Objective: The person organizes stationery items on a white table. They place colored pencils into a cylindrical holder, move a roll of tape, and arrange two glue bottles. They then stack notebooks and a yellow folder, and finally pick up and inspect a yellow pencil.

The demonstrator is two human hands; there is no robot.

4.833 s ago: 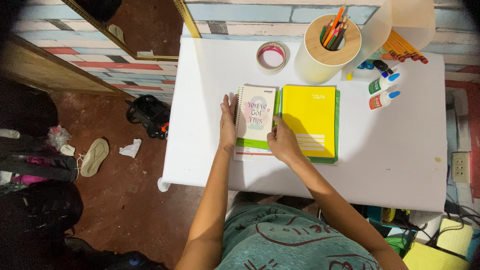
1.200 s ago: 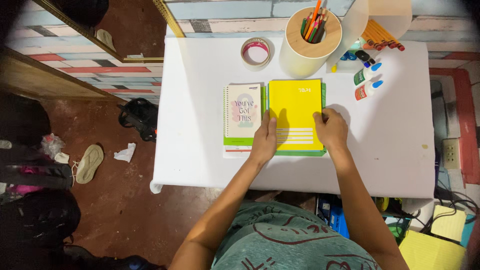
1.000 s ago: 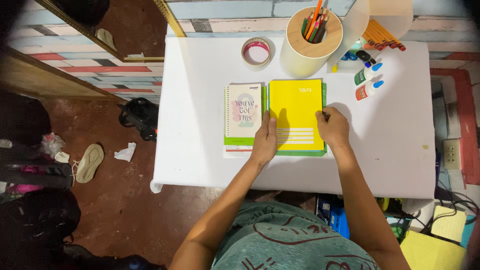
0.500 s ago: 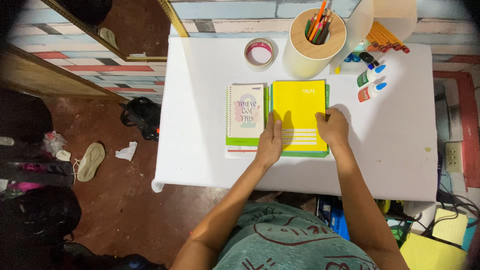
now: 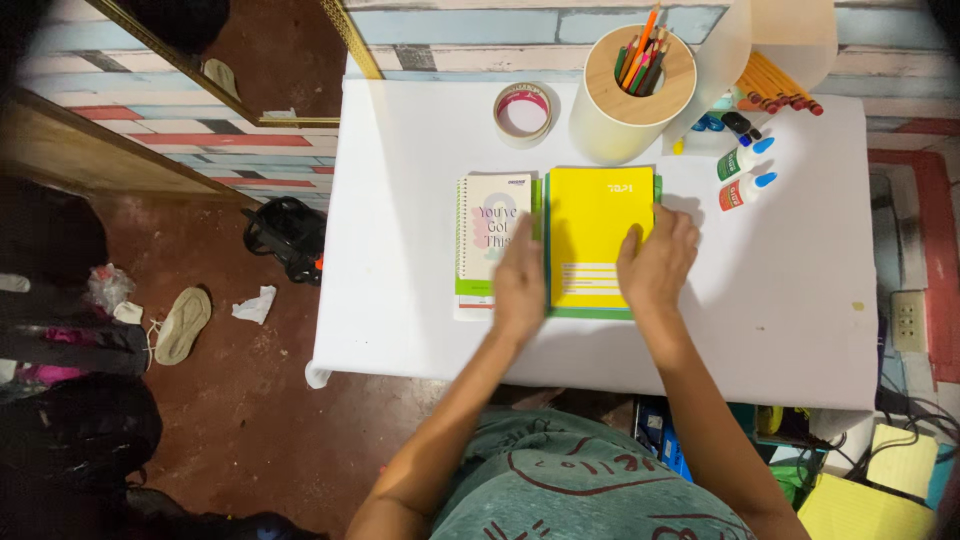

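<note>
On the white worktop [image 5: 420,200], toward its middle, a spiral-bound notebook [image 5: 488,235] with a pale illustrated cover lies on a green book whose lower edge shows beneath it. The left hand [image 5: 519,282] rests flat over the seam between that notebook and the yellow notebook [image 5: 590,225] just beside it, fingers together and stretched toward the far edge, gripping nothing. The yellow notebook sits on a green folder [image 5: 655,185] whose border shows along its sides. The right hand [image 5: 657,262] lies on the yellow notebook's right edge, fingers loosely spread and slightly curled over the cover; I cannot tell if they pinch the edge. Near the far edge stand a roll of tape [image 5: 523,112] and a round pencil holder [image 5: 636,90] full of coloured pencils. Toward the far right corner lie two small glue bottles [image 5: 744,176] and a bundle of yellow pencils [image 5: 782,85].
</note>
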